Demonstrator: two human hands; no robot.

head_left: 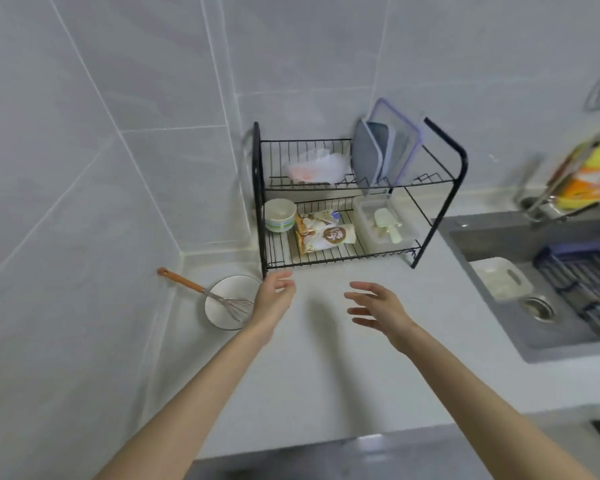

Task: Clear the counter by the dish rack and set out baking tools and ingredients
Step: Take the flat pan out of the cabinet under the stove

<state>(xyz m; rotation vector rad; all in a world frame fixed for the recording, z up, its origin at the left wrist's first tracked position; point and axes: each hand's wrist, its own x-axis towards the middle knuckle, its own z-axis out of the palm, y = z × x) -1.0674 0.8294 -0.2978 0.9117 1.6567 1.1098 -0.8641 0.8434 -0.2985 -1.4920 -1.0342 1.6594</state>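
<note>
Both hands, left (274,299) and right (378,311), are held open and empty over the pale counter (326,375). Just beyond them, the black two-tier wire dish rack (357,199) is seen; left of the left hand, a white round bowl (222,303) with a wooden-handled wire whisk (205,292) resting across it.

Hands: you have two out, a left hand (274,299) and a right hand (378,311).
Dish rack (459,157): you see one, with two tiers.
Whisk (205,292): one.
White plate (222,291): one.
Bowl (280,214): one.
Printed packets (323,233): about two, overlapping, so you cannot be sure.
Clear tub (383,226): one.
Sink (534,289): one.
</note>
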